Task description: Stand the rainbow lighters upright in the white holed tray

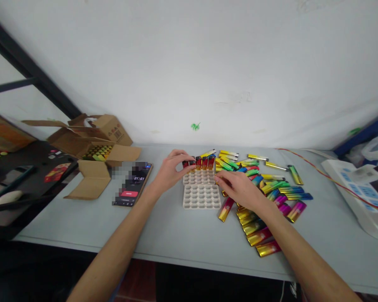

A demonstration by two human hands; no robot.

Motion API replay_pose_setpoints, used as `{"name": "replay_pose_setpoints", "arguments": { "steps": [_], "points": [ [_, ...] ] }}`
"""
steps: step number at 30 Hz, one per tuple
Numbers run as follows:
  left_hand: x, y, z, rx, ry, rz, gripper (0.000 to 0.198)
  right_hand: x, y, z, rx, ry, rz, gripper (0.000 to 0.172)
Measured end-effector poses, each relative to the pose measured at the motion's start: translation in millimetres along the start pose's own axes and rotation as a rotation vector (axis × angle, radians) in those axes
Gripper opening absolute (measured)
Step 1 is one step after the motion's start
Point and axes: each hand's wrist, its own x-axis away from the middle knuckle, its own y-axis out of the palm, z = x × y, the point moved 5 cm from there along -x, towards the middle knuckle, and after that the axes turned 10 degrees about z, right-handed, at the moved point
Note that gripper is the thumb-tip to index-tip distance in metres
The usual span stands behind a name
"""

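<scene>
left hand (171, 171): fingers pinched on a lighter (185, 164) at the far-left corner of the slotted tray (201, 196). right hand (239, 187): fingers curled, resting on the loose lighter pile (271, 188) beside the tray's right edge; whether they grip one, cannot tell. bare table (176, 230) toward the near edge.

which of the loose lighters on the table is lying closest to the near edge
The gold and red metallic lighter at the bottom of the row under the right forearm. It ends the pile of shiny multicoloured lighters; all the others lie farther back.
</scene>
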Motion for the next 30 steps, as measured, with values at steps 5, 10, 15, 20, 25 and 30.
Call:
{"name": "replay_pose_setpoints", "arguments": {
  "steps": [5,10,15,20,25,30],
  "points": [
    [1.0,0.9,1.0,-0.025,0.001,-0.021,0.019,-0.1,-0.3,0.4,0.001,-0.008,0.007,0.022],
    [1.2,3.3,5.3,-0.001,0.064,-0.055,0.015,-0.3,-0.6,1.0,0.016,-0.008,0.010,0.022],
    [4.0,7.2,2.1,0.041,0.114,-0.033,0.012,-0.3,-0.5,1.6,0.023,-0.004,0.007,0.024],
    [5.8,6.3,1.4,0.009,0.163,0.092,0.010,0.5,-0.5,3.5,0.027,0.005,0.019,0.026],
    [8.4,13.9,-8.2,-0.009,0.085,-0.011,0.015,1.4,0.1,0.3,-0.010,-0.040,0.048,0.019],
    [9.2,15.2,-10.3,0.005,0.022,-0.081,0.029,1.9,5.4,-4.8,-0.014,-0.084,0.011,0.017]
  ]
}}
